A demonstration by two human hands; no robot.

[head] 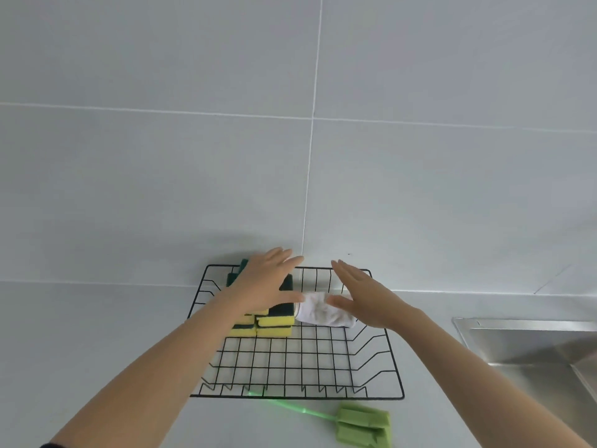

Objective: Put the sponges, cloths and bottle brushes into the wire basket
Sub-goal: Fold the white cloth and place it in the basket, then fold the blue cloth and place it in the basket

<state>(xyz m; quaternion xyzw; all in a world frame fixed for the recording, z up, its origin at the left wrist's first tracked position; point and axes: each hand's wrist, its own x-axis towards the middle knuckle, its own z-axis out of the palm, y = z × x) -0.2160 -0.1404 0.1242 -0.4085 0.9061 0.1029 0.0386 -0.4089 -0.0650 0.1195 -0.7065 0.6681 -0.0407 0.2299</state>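
Note:
A black wire basket point(300, 396) stands on the grey counter against the tiled wall. Several yellow-and-green sponges point(274, 321) are stacked in its back left part. A rolled white cloth point(318, 313) lies beside them in the back right part. My left hand point(268, 282) hovers flat over the sponge stack, fingers spread, holding nothing. My right hand point(361, 295) is open over the cloth, thumb resting near its top. A green bottle brush point(361, 423) with a translucent green handle lies on the counter just in front of the basket.
A steel sink point(533, 350) is set into the counter at the right. The grey tiled wall rises directly behind the basket.

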